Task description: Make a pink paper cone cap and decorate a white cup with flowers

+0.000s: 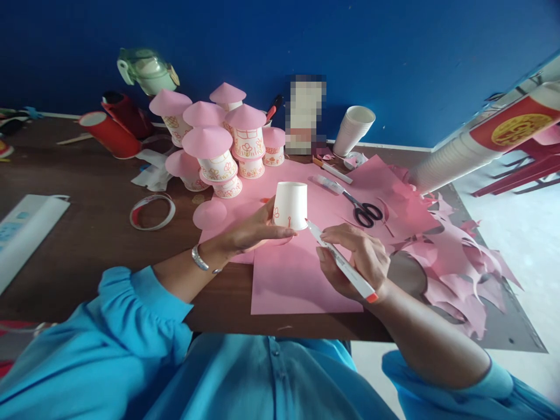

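Observation:
My left hand (258, 228) is closed around the lower left of an upside-down white paper cup (292, 201). An orange-red flower and a thin stem are drawn on the cup's side. In my right hand (361, 256) is a white marker (347, 269) with an orange-red end cap, its tip at or very near the cup's lower right edge. Pink paper sheets (301, 289) lie beneath both hands. Beyond my left hand stand several decorated cups with pink cone roofs (207, 143), some stacked on others.
Black-handled scissors (368, 214), a glue tube (327, 184) and another marker (332, 171) lie right of the cup. Pink paper scraps (455, 262) and a long cup stack (464, 154) are farther right. A tape roll (152, 212) lies left; white cups (354, 131) stand by the blue wall.

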`<action>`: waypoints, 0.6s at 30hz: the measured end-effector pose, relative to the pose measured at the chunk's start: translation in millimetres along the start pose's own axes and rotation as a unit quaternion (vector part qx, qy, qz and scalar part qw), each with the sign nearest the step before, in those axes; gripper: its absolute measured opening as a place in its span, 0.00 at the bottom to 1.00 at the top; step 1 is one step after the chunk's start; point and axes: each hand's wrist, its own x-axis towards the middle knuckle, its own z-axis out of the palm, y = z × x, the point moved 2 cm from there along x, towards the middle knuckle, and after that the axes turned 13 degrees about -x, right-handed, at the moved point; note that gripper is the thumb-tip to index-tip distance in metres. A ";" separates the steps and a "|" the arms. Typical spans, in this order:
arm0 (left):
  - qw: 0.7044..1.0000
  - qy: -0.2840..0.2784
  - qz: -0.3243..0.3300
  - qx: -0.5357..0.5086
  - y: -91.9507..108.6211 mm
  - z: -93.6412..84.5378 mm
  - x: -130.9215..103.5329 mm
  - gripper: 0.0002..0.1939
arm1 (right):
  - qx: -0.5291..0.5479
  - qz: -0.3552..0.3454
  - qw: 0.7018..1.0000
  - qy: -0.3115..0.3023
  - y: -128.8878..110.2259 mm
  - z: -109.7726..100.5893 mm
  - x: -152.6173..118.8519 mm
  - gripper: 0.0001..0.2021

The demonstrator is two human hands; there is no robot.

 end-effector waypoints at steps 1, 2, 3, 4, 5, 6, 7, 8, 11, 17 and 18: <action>1.000 -0.004 -0.002 0.002 -0.3 -0.4 0.2 0.23 | -0.002 0.001 1.000 -0.004 0.0 -0.3 0.2 0.10; 1.000 -0.007 -0.005 0.003 -0.6 -0.9 0.2 0.23 | -0.003 0.001 1.000 -0.008 -0.1 -0.7 0.4 0.09; 1.000 -0.008 -0.007 0.001 -0.8 -1.5 0.2 0.24 | -0.005 0.000 1.000 -0.009 -0.1 -1.1 0.7 0.09; 1.000 -0.009 -0.007 -0.001 -1.1 -2.1 0.0 0.25 | -0.007 0.001 1.000 -0.009 0.0 -1.5 0.9 0.09; 1.000 -0.008 -0.005 -0.003 -1.2 -2.6 -0.1 0.26 | -0.009 0.002 1.000 -0.007 0.1 -1.8 1.2 0.09; 1.000 -0.007 -0.003 -0.004 -1.3 -3.0 -0.3 0.27 | -0.011 0.003 1.000 -0.005 0.1 -1.9 1.4 0.09; 1.000 -0.005 -0.001 -0.004 -1.1 -3.0 -0.5 0.28 | -0.012 0.004 1.000 -0.003 0.1 -1.7 1.6 0.09; 1.000 -0.003 0.000 -0.001 -0.8 -2.8 -0.6 0.28 | -0.012 0.003 1.000 -0.003 0.1 -1.4 1.9 0.09; 1.000 -0.002 -0.002 0.014 1.1 -0.5 -1.2 0.28 | 0.005 -0.018 1.000 0.002 -0.8 -0.1 2.9 0.09; 0.998 0.002 0.002 0.062 3.5 2.7 -0.6 0.25 | 0.017 -0.043 0.999 -0.009 -3.3 2.0 4.2 0.10; 0.998 -0.005 0.002 0.064 3.0 2.8 0.0 0.25 | 0.017 -0.043 0.999 -0.010 -3.5 1.9 4.4 0.10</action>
